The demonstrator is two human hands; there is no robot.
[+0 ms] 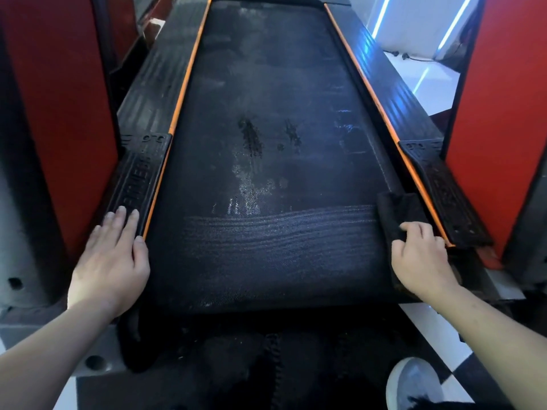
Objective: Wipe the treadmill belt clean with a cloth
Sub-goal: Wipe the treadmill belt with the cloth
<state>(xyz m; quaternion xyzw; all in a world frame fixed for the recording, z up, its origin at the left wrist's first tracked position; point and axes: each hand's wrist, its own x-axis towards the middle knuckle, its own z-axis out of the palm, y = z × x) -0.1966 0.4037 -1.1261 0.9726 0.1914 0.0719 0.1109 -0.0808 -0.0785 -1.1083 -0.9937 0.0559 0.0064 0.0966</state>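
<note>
The black treadmill belt (266, 247) runs away from me down the middle of the view, with dark stains and pale dusty patches at its centre (251, 161). A damp streaked band crosses the belt near me. My right hand (420, 255) grips a dark cloth (399, 208) at the belt's right edge, the cloth lying flat on the belt ahead of the fingers. My left hand (115, 258) rests flat, fingers straight, on the left side rail (133, 184) beside its orange strip.
Orange-edged black side rails (384, 93) flank the belt. Red upright panels (59, 113) stand close on the left and on the right (503, 113). A grey-white shoe (414, 386) shows at the bottom right on a pale floor. Blue light strips glow at the far right.
</note>
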